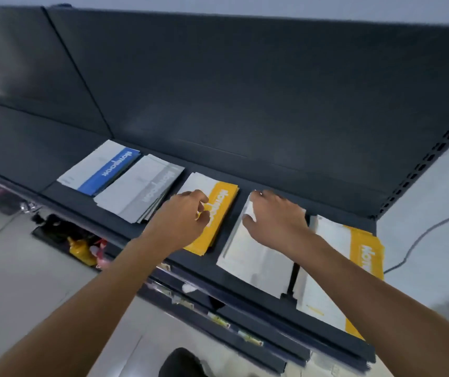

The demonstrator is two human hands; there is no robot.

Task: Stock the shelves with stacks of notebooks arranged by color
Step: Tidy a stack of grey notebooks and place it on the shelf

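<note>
Yellow-banded white paper notebooks form the stack point(220, 208) in the middle of the dark metal shelf point(226, 232), running from near the back panel toward the front edge. The left hand point(188, 216) sits on the stack's near left part with fingers curled. I cannot tell whether it pinches a cover or only rests there.

Just beside it, toward the shelf's right end, lies a plain white-faced stack point(256, 265), any colour band hidden under the arm. The right hand point(275, 216) grips its far edge, fingers hooked over the back and thumb on the left side. Another yellow-banded stack point(334, 281) lies skewed at the right front corner, reaching the front edge. Toward the left end sit a grey-banded stack point(141, 191) and a blue-banded stack point(101, 170).

The step looks like squaring these piles. It would go best with both sides pressed flush, a clear gap kept between colours, and the corner stack drawn back and joined with its yellow match.
</note>
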